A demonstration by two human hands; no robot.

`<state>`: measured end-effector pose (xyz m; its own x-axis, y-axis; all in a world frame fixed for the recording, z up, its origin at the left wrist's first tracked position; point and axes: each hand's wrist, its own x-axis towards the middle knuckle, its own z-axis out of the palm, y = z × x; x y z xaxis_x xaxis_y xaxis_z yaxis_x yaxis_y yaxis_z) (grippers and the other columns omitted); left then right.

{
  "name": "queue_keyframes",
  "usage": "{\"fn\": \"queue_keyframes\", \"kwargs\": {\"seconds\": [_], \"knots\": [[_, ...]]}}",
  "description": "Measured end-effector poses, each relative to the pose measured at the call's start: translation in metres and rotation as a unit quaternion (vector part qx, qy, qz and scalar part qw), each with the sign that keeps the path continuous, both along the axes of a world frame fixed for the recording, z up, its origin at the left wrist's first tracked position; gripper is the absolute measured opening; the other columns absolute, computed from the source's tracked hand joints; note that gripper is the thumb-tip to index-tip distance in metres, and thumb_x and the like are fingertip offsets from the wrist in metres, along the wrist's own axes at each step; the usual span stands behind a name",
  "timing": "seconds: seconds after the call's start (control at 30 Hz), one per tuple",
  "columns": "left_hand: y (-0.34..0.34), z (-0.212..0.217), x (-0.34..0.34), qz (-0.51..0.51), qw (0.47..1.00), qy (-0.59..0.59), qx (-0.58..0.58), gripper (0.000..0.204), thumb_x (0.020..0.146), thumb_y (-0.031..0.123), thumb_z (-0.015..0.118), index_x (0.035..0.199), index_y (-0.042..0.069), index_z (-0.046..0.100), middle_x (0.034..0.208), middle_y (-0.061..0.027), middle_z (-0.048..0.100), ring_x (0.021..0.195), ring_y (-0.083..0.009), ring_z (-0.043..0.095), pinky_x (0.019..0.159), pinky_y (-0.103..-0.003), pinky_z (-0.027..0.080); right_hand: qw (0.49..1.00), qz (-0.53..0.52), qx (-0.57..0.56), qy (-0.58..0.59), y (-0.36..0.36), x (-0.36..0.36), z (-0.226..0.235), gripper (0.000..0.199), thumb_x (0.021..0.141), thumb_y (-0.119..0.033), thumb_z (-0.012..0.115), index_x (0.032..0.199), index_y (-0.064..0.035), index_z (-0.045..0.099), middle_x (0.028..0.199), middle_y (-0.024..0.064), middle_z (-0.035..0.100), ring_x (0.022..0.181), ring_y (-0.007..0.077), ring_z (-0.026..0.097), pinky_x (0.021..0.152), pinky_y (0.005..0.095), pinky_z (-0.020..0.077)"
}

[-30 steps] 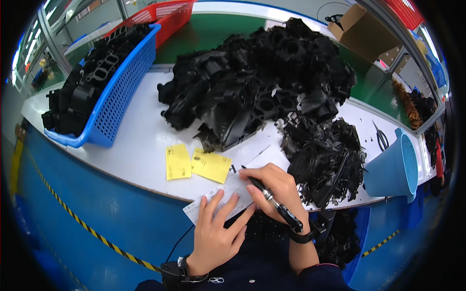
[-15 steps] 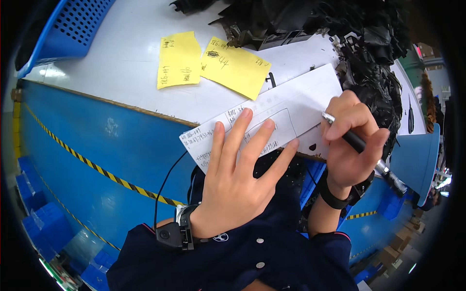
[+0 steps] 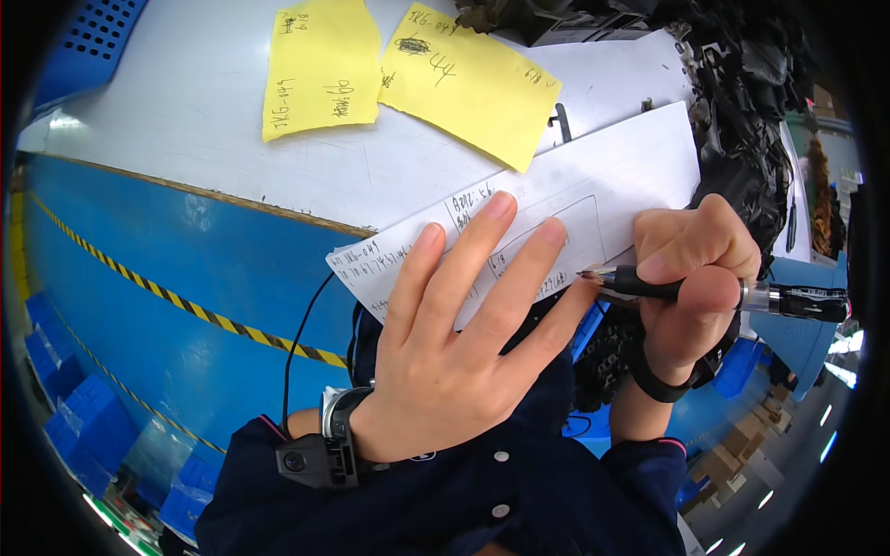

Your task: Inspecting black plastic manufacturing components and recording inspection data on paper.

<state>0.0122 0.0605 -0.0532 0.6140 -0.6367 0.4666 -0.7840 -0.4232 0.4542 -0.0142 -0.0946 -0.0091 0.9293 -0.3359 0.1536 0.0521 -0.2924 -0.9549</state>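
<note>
My left hand (image 3: 464,343) lies flat with fingers spread across a white sheet of paper (image 3: 612,167) that bears handwriting and a drawn box. The paper rests at the table's near edge, its lower part hanging over. Between the thumb and fingers of my right hand (image 3: 700,278) is a pen (image 3: 760,298) with a black grip and clear barrel. Its tip points left, close to my left little finger and the paper's lower right; whether it touches the paper I cannot tell. Two yellow handwritten notes, a left one (image 3: 320,69) and a right one (image 3: 473,83), lie beyond the paper.
Crumpled black plastic pieces (image 3: 742,120) are heaped at the back right of the white table (image 3: 185,130). A blue perforated basket (image 3: 88,46) stands at the far left. Blue bins (image 3: 93,426) sit on the floor at left, past yellow-black striped tape (image 3: 185,315).
The pen has swung round in my right hand, its tip now toward the paper's lower part. The view has come closer to the table. My left hand stays spread on the paper.
</note>
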Motion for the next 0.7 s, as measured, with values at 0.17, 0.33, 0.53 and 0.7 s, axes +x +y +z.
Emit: {"fn": "queue_keyframes", "kwargs": {"seconds": [0.17,0.33,0.53,0.7], "knots": [[0.001,0.002,0.0,-0.002,1.0,-0.007,0.009,0.03,0.061,0.015,0.062,0.09,0.022,0.067,0.117,-0.0059,0.048,0.112,-0.0314,0.041,0.097,-0.044,0.022,0.998,0.047,-0.04,0.009,-0.006,0.0,0.003,0.05,0.081,-0.045,0.053,0.057,-0.0023,0.042,0.047,-0.0002,0.034,0.038,0.0067,0.028,0.038,0.023,0.0167],[0.0,0.0,0.002,-0.004,1.0,-0.008,0.007,0.032,0.06,0.015,0.063,0.091,0.022,0.066,0.118,-0.0062,0.047,0.113,-0.0316,0.041,0.097,-0.045,0.022,1.0,-0.006,-0.011,-0.021,-0.005,0.001,0.004,0.047,0.083,-0.041,0.051,0.057,-0.0024,0.042,0.047,0.0014,0.035,0.038,0.008,0.028,0.039,0.0238,0.0186],[-0.001,0.003,0.005,-0.01,1.0,0.009,0.004,0.03,0.06,0.014,0.064,0.089,0.021,0.066,0.119,-0.0073,0.047,0.113,-0.0324,0.04,0.097,-0.045,0.021,0.998,0.052,-0.044,-0.011,-0.006,0.0,0.003,0.037,0.081,-0.022,0.057,0.055,-0.0052,0.037,0.046,0.002,0.039,0.04,0.0066,0.027,0.041,0.0236,0.0187],[-0.002,0.002,0.004,-0.007,1.0,0.004,0.001,0.026,0.06,0.015,0.064,0.086,0.02,0.066,0.119,-0.0074,0.047,0.113,-0.0325,0.04,0.097,-0.046,0.021,0.999,-0.006,-0.033,0.009,0.001,0.002,0.006,0.03,0.076,-0.007,0.055,0.054,-0.0062,0.034,0.047,0.0029,0.042,0.043,0.0062,0.029,0.042,0.0224,0.0206]]}}
